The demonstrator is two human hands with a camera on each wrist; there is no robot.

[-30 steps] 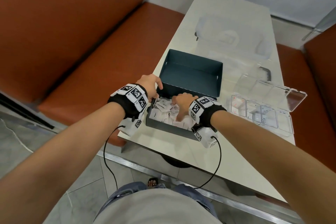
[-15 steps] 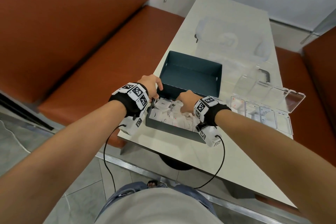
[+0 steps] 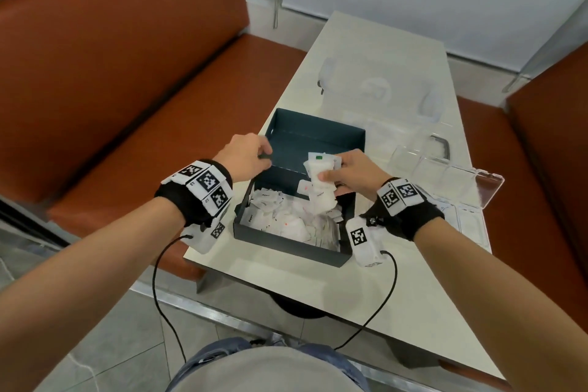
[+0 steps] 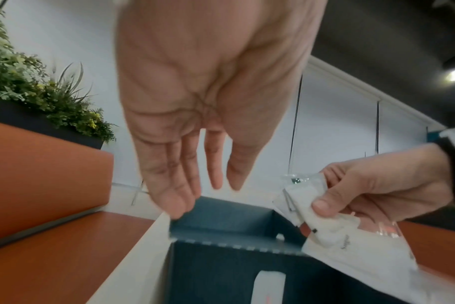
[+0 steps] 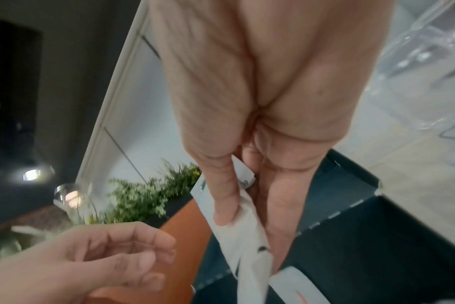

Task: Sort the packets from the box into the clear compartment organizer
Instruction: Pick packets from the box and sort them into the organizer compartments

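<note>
A dark teal box (image 3: 286,247) sits near the table's front edge, its lid (image 3: 318,140) standing open behind it. Several loose white packets (image 3: 286,219) fill the box. My right hand (image 3: 327,173) is raised above the box and pinches a bunch of white packets (image 3: 319,191) between thumb and fingers; the right wrist view shows this grip (image 5: 247,222) on the packets (image 5: 249,242). My left hand (image 3: 262,154) is at the box's far left corner, its relaxed fingertips (image 4: 179,211) touching the lid's edge and holding nothing. The clear compartment organizer (image 3: 471,219) lies open to the right of the box.
The organizer's clear lid (image 3: 445,175) is tipped back behind it. A second clear case (image 3: 375,89) lies at the table's far end. Orange benches (image 3: 159,153) flank the white table (image 3: 366,289) on both sides. Wrist camera cables hang below both arms.
My right hand has come up out of the box with a bunch of packets pinched in it. My left hand has stayed at the box's left corner.
</note>
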